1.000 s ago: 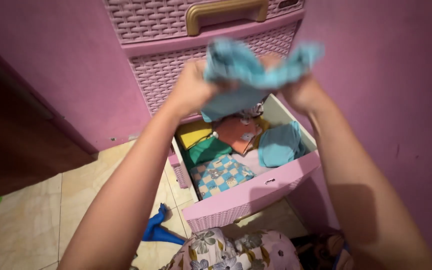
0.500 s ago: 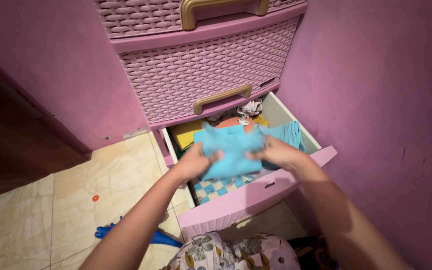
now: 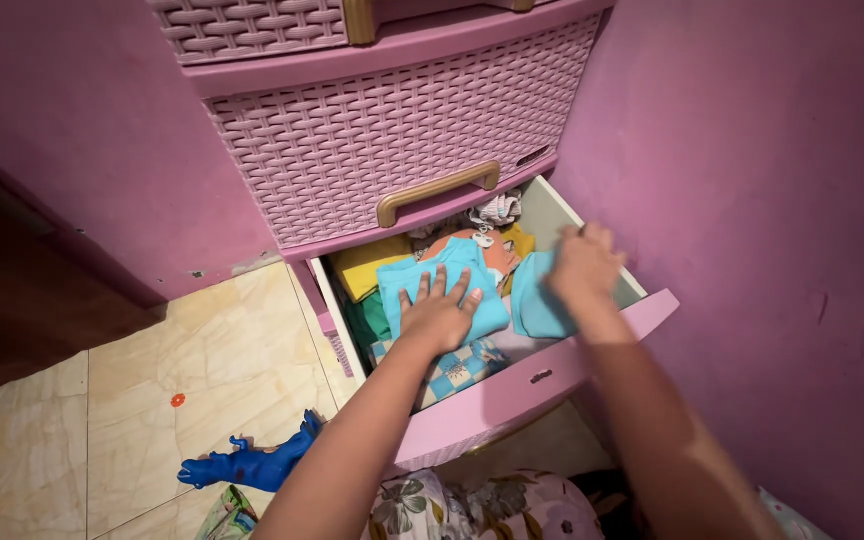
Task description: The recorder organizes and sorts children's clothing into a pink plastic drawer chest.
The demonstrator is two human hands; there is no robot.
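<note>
Flat and spread, the left hand [image 3: 439, 312] presses palm-down on a folded light-blue cloth [image 3: 407, 285] in the open drawer [image 3: 512, 392]; its fingers are apart and grip nothing. That cloth lies on top of the pile, toward the middle of the drawer. The right hand [image 3: 583, 266] is at the drawer's right side, over a second light-blue cloth [image 3: 532, 305]; the hand is blurred, so whether its fingers close on that cloth or only touch it cannot be told.

Under and around the two blue cloths lie other folded clothes. A yellow piece [image 3: 360, 270] sits at the back left, just beside the pressed cloth. A green piece [image 3: 367, 322] shows at the left, below the yellow one. An orange piece [image 3: 497, 255] peeks out between the two blue cloths toward the back, and a white patterned piece [image 3: 495, 210] lies at the very back under the drawer above. A blue-and-white checked piece [image 3: 457, 368] lies at the front, near the drawer's front panel, partly under the left wrist.

The drawer is the lowest of a pink woven-look chest [image 3: 392, 130], pulled well out; the drawer above it is closed and has a tan handle [image 3: 439, 191]. The chest stands in a corner of pink walls [image 3: 752, 180]. On the tiled floor [image 3: 172, 370], left of the drawer and well apart from the hands, lies a blue toy dinosaur [image 3: 252, 465]. Floral fabric [image 3: 472, 505] shows at the bottom edge, below the drawer front.
</note>
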